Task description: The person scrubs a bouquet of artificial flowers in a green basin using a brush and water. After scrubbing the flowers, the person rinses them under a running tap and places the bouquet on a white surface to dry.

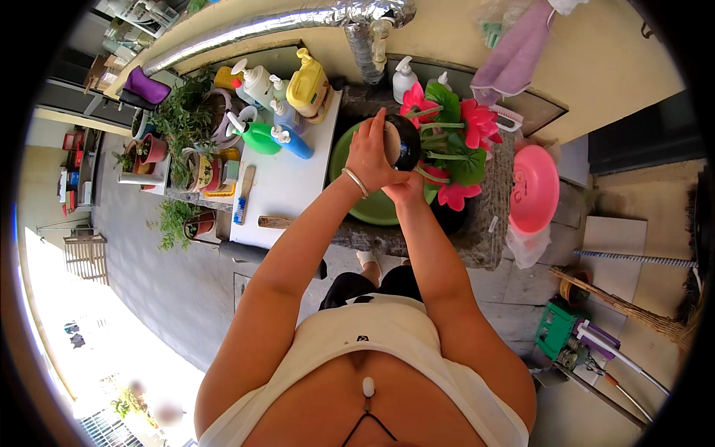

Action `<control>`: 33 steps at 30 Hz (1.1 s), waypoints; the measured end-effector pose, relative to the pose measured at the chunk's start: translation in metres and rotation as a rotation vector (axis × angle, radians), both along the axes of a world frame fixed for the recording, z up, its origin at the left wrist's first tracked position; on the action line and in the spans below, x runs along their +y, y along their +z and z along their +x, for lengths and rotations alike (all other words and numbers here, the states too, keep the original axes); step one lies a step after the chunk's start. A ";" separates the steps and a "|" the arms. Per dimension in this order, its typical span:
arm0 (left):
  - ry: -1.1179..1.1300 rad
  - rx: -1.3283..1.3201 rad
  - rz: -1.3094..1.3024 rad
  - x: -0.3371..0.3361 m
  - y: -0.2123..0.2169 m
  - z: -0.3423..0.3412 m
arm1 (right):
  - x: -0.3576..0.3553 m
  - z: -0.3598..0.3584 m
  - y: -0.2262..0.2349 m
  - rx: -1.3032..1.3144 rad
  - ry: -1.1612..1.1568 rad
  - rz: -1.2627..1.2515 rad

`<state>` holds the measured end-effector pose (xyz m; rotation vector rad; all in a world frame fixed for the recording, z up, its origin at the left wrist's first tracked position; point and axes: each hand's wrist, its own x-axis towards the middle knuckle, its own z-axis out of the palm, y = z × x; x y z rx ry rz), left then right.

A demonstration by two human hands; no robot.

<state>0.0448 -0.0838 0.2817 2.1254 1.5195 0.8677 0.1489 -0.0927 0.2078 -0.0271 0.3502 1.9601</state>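
— Black and rounded, the vase (406, 141) is held over the green basin (350, 201) on the stone sink top, with the pink artificial flowers (465, 141) sticking out to the right.

— How are the hands placed?

— The left hand (370, 156) is spread over the near end of the vase, fingers curled around its base; a silver bangle (356, 182) is worn at that wrist. The right hand (406, 188) is cupped beneath the vase, and its fingers are mostly hidden, so its exact grip cannot be told.

— What would be called for to do this well?

— The vase would best be kept above the basin, so drips are caught. The base should be rubbed with firm pressure while the weight is carried from below. The flowers are better kept away from the pump bottles (287, 112) on the white board (283, 186) to the left.
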 end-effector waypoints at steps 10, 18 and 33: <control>-0.365 -0.191 -0.237 0.020 0.028 -0.029 | 0.008 0.019 -0.001 0.236 0.073 0.066; -0.332 -0.323 -0.273 0.025 0.009 -0.044 | 0.009 0.010 0.002 0.254 0.094 -0.027; -0.500 0.656 0.509 0.170 0.128 -0.045 | 0.011 0.009 -0.005 -0.089 0.183 -0.145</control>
